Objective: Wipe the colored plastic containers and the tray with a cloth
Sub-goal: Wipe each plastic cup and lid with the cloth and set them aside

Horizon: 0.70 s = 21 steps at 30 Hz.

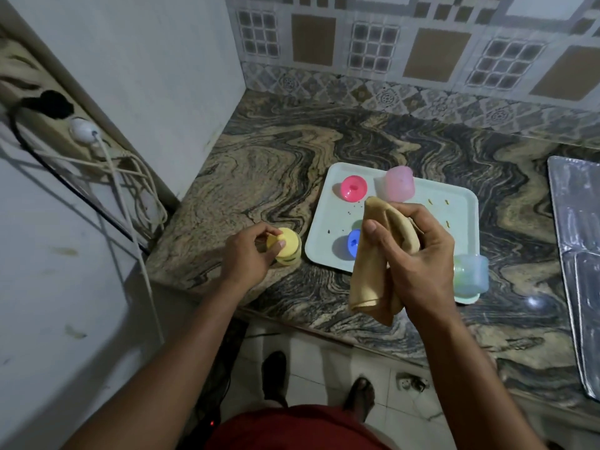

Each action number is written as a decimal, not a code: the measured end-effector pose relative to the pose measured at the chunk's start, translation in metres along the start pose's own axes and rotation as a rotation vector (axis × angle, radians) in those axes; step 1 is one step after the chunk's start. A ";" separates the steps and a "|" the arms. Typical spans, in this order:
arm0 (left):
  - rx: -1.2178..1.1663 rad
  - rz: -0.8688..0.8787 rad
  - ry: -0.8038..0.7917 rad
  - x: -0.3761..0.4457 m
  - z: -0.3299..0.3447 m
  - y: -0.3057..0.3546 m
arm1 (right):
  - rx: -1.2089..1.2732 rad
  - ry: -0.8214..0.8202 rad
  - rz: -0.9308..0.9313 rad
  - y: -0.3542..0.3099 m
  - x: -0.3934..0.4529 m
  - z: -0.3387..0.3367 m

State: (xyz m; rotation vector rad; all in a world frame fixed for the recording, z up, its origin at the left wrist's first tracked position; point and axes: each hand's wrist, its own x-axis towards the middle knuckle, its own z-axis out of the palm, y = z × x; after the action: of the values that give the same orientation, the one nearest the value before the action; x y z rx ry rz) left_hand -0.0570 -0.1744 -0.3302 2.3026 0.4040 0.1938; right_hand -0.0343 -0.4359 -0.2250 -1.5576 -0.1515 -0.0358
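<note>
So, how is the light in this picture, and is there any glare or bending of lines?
Head view: the light is dim; the metal sheet at the right edge gives glare; a small bright spot shines on the countertop; the wide lens bends the wall lines at the left.

You face a swirled marble counter backed by a patterned tile wall. White floor tiles lie below; light is dim.

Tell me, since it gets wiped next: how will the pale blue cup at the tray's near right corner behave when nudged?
The pale blue cup lies on its side at the tray edge, so it may roll off. It looks like thin translucent plastic, probably light.
</note>
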 end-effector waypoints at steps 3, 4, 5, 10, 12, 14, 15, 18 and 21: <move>0.038 -0.011 -0.012 0.002 0.005 0.000 | -0.018 0.007 -0.010 0.003 -0.002 -0.002; 0.044 -0.009 -0.014 0.002 0.006 0.000 | -0.033 0.013 -0.011 0.004 -0.003 -0.003; 0.045 -0.004 -0.017 0.002 0.006 0.001 | -0.045 0.017 -0.008 0.005 -0.003 -0.004; 0.059 -0.005 -0.010 0.004 0.005 0.005 | -0.077 0.002 0.008 0.007 -0.005 -0.004; 0.079 0.007 -0.006 0.006 0.005 0.008 | -0.082 -0.008 0.010 0.007 -0.007 -0.003; 0.105 0.008 -0.006 0.006 0.006 0.011 | -0.089 -0.009 0.012 0.008 -0.008 -0.004; 0.117 0.005 -0.006 0.007 0.007 0.012 | -0.093 -0.008 0.015 0.009 -0.008 -0.004; 0.139 0.012 -0.017 0.008 0.008 0.014 | -0.105 -0.003 0.024 0.010 -0.009 -0.004; 0.173 0.029 -0.025 0.010 0.009 0.017 | -0.104 0.003 0.033 0.012 -0.010 -0.006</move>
State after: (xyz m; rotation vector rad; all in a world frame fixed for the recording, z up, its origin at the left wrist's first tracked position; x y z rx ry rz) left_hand -0.0418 -0.1883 -0.3234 2.4795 0.3874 0.1493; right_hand -0.0425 -0.4421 -0.2381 -1.6634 -0.1230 -0.0209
